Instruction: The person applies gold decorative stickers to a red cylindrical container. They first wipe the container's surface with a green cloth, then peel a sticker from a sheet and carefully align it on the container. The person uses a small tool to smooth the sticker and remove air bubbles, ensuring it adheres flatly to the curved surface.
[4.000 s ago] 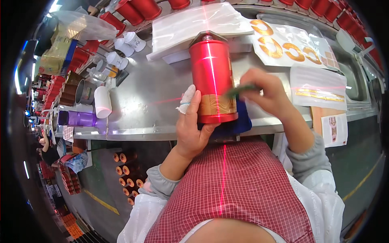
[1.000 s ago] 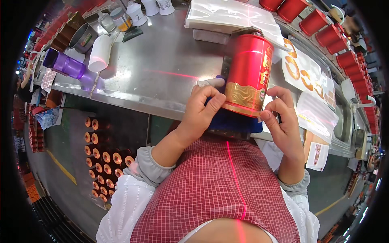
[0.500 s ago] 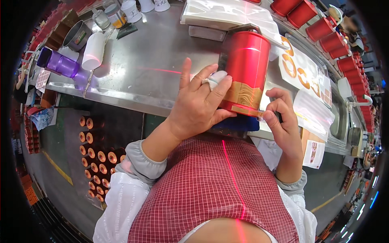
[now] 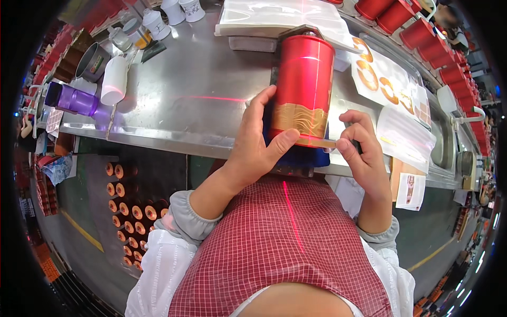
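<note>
A glossy red cylinder (image 4: pixel 306 68) with a gold wave pattern (image 4: pixel 300 120) round its lower part lies on a dark blue support, its near end toward me. My left hand (image 4: pixel 256 140) grips it from the left, fingers along its side and thumb pressed at the near edge. Along that edge runs a narrow gold strip (image 4: pixel 320 142). At the right, my right hand (image 4: pixel 364 150) pinches the strip's free end between thumb and forefinger, the other fingers curled. What lies under the left fingers is hidden.
Sheets with gold ring-shaped decals (image 4: pixel 377 79) lie to the right, near a sink (image 4: pixel 442 127). Behind the cylinder is a stack of pale sheets (image 4: pixel 280 18). A white bottle (image 4: pixel 114 79) and a purple bottle (image 4: pixel 74 99) lie left. Red cylinders (image 4: pixel 417 34) line the far right.
My left hand has slid from the cylinder's front to its left side, its thumb now on the near edge. The right hand keeps its pinch at the strip's end. The whole view has shifted slightly.
</note>
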Demonstrator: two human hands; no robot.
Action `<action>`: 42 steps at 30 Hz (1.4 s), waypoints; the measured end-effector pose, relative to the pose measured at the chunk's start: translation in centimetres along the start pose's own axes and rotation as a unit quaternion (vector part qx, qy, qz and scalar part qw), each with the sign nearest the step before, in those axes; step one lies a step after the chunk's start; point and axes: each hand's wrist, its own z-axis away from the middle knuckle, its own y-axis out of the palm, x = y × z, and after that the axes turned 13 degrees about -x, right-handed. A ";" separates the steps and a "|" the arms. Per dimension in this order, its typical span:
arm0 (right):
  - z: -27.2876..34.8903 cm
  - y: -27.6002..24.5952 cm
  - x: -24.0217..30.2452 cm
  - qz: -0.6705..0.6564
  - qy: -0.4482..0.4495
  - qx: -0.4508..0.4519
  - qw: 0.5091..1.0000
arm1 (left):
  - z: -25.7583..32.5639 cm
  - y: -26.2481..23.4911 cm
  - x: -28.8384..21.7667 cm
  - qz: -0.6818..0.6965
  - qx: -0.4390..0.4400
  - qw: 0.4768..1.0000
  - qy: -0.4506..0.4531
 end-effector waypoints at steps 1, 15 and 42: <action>0.1 0.0 -0.2 -0.002 -0.002 -0.004 1.000 | 0.0 0.1 0.0 0.003 0.001 1.000 -0.001; 0.2 -0.5 -1.1 -0.064 0.041 0.051 0.996 | 0.0 0.2 0.2 0.001 0.003 1.000 0.013; 0.6 -4.3 -4.2 -0.166 0.121 0.089 0.975 | -2.5 -1.5 -2.2 -0.148 0.171 0.812 0.538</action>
